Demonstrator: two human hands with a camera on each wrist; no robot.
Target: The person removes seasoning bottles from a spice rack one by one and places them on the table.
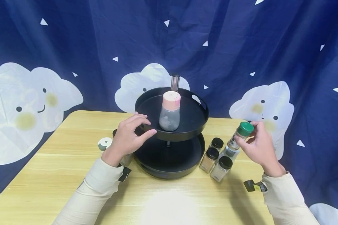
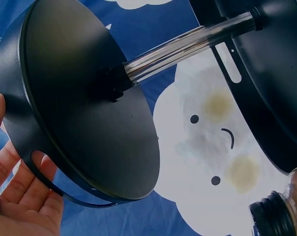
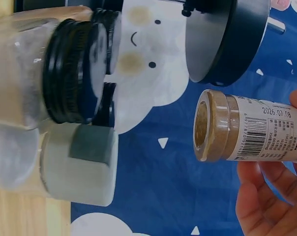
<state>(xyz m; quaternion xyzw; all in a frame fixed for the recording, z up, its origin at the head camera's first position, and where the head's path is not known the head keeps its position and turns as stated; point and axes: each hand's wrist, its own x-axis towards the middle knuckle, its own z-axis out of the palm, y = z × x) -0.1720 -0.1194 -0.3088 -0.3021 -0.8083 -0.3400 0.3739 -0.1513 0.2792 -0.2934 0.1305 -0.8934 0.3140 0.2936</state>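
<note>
In my right hand [image 1: 257,143] is a spice bottle with a green cap [image 1: 246,128], gripped between thumb and fingers. Its printed label and round base [image 3: 201,130] show in the right wrist view, held in the air over the other jars. My left hand [image 1: 129,134] lies at the left edge of the black two-tier tray [image 1: 183,136], fingers loosely spread, beside the upper tier's handle slot [image 2: 38,156]. On that upper tier stands a clear bottle with a pink cap [image 1: 171,104]. A shiny post [image 2: 188,46] joins the tiers.
Right of the tray, several black-capped square jars [image 1: 221,168] stand close together with a white-and-grey-capped jar [image 1: 231,152]. Behind my left hand are a white-topped container [image 1: 104,143] and more jars, partly hidden. A blue cloud-patterned curtain [image 1: 101,37] hangs behind the wooden table [image 1: 59,175].
</note>
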